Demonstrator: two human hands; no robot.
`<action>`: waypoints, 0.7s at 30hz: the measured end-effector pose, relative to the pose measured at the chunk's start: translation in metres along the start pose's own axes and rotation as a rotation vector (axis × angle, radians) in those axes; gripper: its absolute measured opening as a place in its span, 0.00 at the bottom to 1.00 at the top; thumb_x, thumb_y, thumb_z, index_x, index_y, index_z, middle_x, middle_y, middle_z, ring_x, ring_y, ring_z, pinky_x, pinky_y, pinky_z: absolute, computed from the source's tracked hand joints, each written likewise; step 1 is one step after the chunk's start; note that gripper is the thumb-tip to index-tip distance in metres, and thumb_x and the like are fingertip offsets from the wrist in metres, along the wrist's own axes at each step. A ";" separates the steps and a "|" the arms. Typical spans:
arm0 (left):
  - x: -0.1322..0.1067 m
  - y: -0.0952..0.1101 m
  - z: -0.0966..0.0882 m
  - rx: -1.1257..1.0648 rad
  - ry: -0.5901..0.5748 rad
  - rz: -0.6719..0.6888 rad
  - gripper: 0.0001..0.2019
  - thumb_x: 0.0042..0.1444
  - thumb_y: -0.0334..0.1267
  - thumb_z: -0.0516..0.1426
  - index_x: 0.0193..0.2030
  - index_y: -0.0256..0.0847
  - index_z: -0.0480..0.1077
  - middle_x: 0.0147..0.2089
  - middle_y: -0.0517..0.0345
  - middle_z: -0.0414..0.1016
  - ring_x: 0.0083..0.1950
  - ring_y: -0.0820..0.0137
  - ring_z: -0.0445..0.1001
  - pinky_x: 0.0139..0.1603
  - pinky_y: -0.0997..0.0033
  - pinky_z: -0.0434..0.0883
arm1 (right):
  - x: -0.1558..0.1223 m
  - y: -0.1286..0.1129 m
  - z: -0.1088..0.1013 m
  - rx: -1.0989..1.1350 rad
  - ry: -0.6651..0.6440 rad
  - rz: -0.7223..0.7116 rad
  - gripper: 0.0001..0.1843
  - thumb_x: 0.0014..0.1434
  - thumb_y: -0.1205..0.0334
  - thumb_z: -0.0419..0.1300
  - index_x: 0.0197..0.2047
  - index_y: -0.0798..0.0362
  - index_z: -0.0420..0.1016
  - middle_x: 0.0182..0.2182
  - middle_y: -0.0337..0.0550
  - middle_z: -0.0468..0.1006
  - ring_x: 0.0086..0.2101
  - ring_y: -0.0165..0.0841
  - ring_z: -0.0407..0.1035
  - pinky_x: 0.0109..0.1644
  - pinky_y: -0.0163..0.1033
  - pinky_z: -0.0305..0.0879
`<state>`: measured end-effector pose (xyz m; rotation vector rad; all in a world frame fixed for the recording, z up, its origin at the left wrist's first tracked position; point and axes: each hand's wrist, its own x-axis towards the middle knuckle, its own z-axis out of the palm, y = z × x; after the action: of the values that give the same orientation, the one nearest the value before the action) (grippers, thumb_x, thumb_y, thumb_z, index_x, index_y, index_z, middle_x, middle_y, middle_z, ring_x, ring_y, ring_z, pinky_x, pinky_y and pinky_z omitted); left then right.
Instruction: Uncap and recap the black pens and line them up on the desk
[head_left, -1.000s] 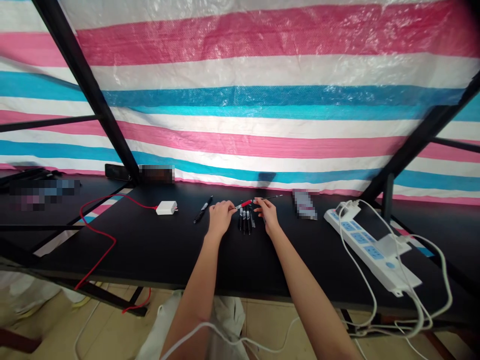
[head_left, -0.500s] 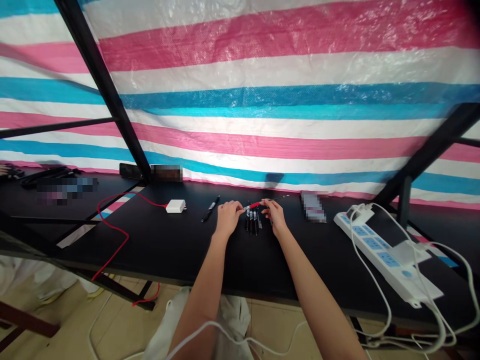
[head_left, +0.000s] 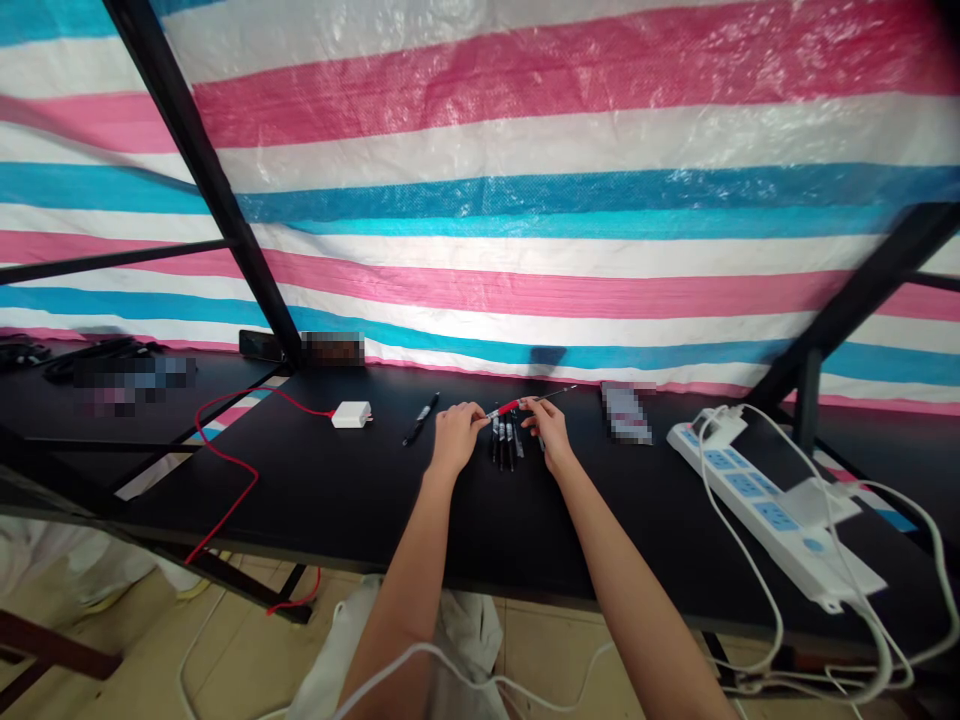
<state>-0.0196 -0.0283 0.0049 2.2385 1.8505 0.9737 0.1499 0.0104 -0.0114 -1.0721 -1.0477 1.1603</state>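
Note:
My left hand point(head_left: 456, 436) pinches the left end of a red pen point(head_left: 508, 408), held nearly level above the black table. At the pen's other end, the fingertips of my right hand point(head_left: 550, 428) are closed around a thin refill point(head_left: 557, 394). The refill points up and to the right past those fingers; whether its inner end sits inside the barrel is hidden. Below the red pen, several black pens point(head_left: 504, 442) lie side by side. Another black pen point(head_left: 421, 419) rests alone, left of my left hand.
A white charger point(head_left: 351, 414) with a red cable point(head_left: 244, 457) lies to the left. On the right are a blurred-out flat item point(head_left: 627, 413) and a white power strip point(head_left: 772, 510) with looping cables. Black frame bars point(head_left: 191, 160) slant up before a striped sheet point(head_left: 525, 290).
The refill's outer end tilts slightly higher than before. Both hands stay nearly in place, with the red pen still between them.

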 end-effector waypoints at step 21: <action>0.004 0.000 0.006 -0.242 0.028 -0.026 0.04 0.53 0.38 0.54 0.33 0.41 0.69 0.35 0.60 0.73 0.37 0.71 0.69 0.41 0.71 0.62 | -0.006 -0.010 0.003 -0.192 -0.103 -0.090 0.25 0.50 0.44 0.51 0.43 0.53 0.72 0.40 0.44 0.74 0.23 0.26 0.66 0.20 0.29 0.50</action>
<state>-0.0164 -0.0230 0.0022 2.0652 1.6656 1.1604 0.1478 0.0036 -0.0014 -1.1112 -1.2961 1.0671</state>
